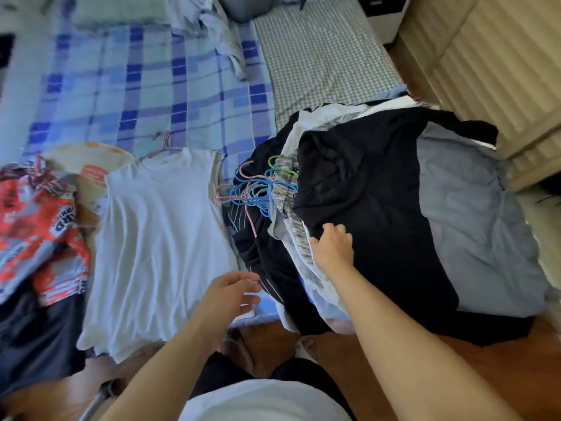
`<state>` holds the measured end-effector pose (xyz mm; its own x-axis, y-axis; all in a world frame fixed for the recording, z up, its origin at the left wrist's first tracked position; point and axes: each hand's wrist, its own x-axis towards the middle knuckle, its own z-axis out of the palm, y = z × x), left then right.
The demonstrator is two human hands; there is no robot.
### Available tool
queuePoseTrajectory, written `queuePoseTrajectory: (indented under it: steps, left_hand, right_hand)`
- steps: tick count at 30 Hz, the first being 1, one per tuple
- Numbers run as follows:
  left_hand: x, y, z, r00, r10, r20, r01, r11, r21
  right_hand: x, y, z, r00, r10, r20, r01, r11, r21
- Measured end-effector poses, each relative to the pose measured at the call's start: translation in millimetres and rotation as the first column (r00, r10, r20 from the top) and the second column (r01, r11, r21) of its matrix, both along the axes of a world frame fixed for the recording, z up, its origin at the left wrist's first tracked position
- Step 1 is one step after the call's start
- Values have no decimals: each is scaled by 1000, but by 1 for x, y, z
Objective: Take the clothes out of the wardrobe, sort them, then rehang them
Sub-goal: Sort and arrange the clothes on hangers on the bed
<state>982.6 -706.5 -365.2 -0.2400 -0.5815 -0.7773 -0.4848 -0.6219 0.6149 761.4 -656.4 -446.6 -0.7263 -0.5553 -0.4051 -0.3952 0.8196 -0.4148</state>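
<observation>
A heap of clothes on hangers lies on the bed's right side, topped by a black garment [373, 192] with a grey-blue one [473, 226] beside it. Coloured wire hangers [258, 189] stick out of the heap's left end. My right hand [332, 246] grips the near edge of the black garment, fingers curled into the fabric. My left hand [232, 291] hovers relaxed and empty between the heap and a white T-shirt [161, 238] that lies flat on its hanger. A red-patterned garment [39, 226] and a dark one [36, 335] lie at the far left.
The bed has a blue plaid sheet [151, 86] and a grey checked cover [321, 56]. A crumpled light cloth [218, 28] lies near the pillows. A beige ribbed cabinet [491, 71] stands to the right. Wooden floor [273, 341] shows below the bed edge.
</observation>
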Motion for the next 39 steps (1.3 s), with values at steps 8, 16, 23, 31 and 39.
queuePoseTrajectory:
  steps: [8,16,23,31,39]
  left_hand:
    - [13,11,5,996,89,23,-90,994,60]
    - [-8,21,1,998,-36,46,34,999,34]
    - [-22,21,14,991,-130,26,130,991,-30]
    - [-77,33,60,933,-291,-212,272,956,-114]
    - [-227,56,232,608,-774,-178,400,492,-773]
  right_hand:
    - [-18,-7,-19,996,72,-47,-69,996,65]
    - [-20,-19,-20,970,206,-131,-189,973,130]
    - [-51,21,32,951,-197,238,225,970,-97]
    - [-114,206,154,961,-250,-121,214,945,-249]
    - [-105,306,399,638,-239,-732,22,956,-293]
